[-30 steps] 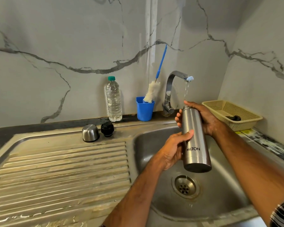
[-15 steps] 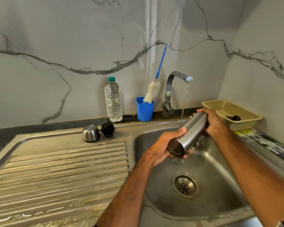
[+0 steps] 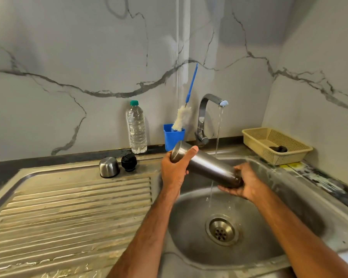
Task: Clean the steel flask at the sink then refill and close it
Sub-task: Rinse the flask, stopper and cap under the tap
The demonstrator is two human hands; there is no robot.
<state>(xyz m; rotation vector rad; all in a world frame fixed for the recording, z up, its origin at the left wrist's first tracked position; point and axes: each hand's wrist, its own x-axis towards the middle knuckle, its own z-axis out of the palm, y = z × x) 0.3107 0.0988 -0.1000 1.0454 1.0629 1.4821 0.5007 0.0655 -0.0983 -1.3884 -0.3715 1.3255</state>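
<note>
Steel flask [image 3: 207, 167] mouth hidden in cupping right hand [image 3: 244, 184] | left hand [image 3: 174, 170] fingers wrapped round base | steel cap [image 3: 109, 167], black stopper [image 3: 129, 162] at 9 o'clock

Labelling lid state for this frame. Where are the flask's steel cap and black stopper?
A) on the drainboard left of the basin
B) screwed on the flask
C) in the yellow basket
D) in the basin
A: the steel cap and black stopper stand side by side on the drainboard, apart from the flask, which the left hand and right hand hold over the basin.
</note>
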